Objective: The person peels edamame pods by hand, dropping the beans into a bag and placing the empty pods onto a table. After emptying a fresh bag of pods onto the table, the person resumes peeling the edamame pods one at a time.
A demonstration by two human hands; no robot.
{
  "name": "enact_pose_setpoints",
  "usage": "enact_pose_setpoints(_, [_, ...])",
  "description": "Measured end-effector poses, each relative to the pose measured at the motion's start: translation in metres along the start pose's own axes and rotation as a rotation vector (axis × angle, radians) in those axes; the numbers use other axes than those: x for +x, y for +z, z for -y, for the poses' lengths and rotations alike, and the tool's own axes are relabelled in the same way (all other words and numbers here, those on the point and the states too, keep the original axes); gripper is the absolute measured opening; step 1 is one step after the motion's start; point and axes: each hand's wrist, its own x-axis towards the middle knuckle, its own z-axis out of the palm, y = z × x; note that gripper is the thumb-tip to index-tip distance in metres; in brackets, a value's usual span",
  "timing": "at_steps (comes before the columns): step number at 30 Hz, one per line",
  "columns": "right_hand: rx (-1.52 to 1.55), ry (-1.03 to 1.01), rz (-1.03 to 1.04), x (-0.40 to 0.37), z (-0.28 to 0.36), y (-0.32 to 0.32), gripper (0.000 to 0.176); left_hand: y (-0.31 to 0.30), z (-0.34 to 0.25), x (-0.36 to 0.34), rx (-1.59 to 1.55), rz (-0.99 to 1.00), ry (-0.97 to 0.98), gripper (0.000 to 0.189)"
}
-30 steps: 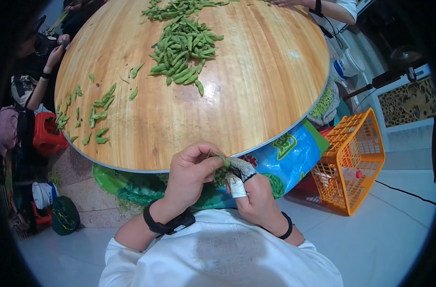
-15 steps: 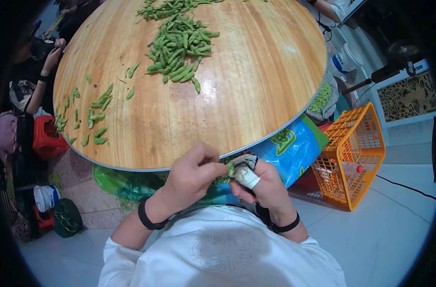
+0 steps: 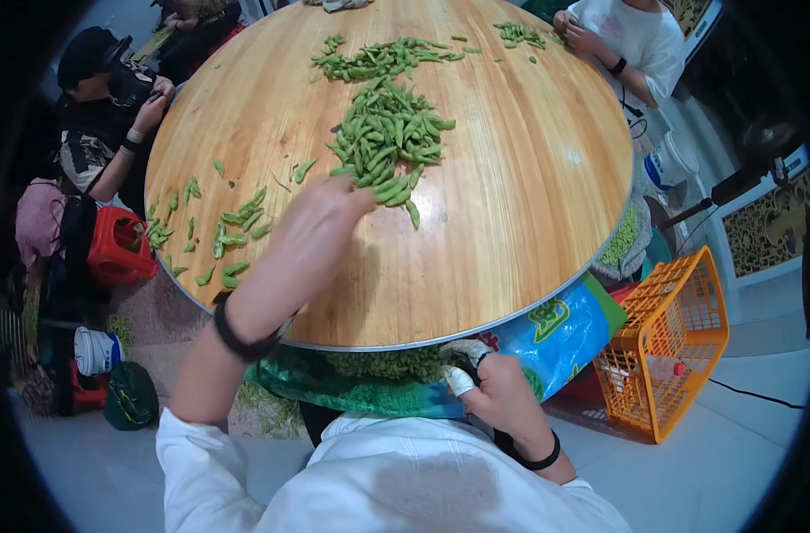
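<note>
My left hand reaches over the round wooden table, its fingertips at the near left edge of a pile of green soybean pods. Those fingertips are partly hidden, so any pod in them cannot be made out. My right hand stays low at the table's front edge, its fingers curled in. White wrapping covers the thumb, and pale, dark-edged cloth covers a finger. Below it a blue and green plastic bag lies open under the rim, with shelled green beans inside.
Loose pods lie at the table's left. An orange plastic crate stands on the floor at right, near a sack of green beans. A red stool is at left. Other people sit at left and far right, one person's hands by pods.
My left hand has left my right hand and reached forward to the pod pile. The green pod between my hands is no longer visible. The view has tilted up, showing more of the table.
</note>
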Motion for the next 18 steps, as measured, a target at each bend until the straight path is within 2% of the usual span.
enact_pose_setpoints(4, [-0.055,0.008,0.039,-0.002,0.004,-0.003,0.019,0.043,0.012,0.035,0.027,0.036,0.038,0.008])
enact_pose_setpoints(9, [-0.037,-0.067,-0.099,-0.01,0.002,-0.011,0.02,0.06,0.019,0.042,0.073,0.059,0.147,0.011])
enact_pose_setpoints(11, [-0.037,-0.112,-0.157,-0.01,0.0,-0.014,0.022,0.061,0.019,0.039,0.041,-0.048,0.191,0.013])
enact_pose_setpoints(15, [0.04,-0.066,-0.239,-0.008,0.005,-0.021,0.024,0.045,0.01,0.033,-0.021,-0.158,0.188,0.012])
enact_pose_setpoints(17, [0.048,-0.09,-0.318,-0.005,0.008,-0.024,0.026,0.032,-0.011,0.021,-0.349,0.054,-0.054,0.014])
enact_pose_setpoints(18, [0.058,-0.117,-0.389,-0.002,0.01,-0.023,0.028,0.029,-0.023,0.014,-0.361,0.062,-0.045,0.014])
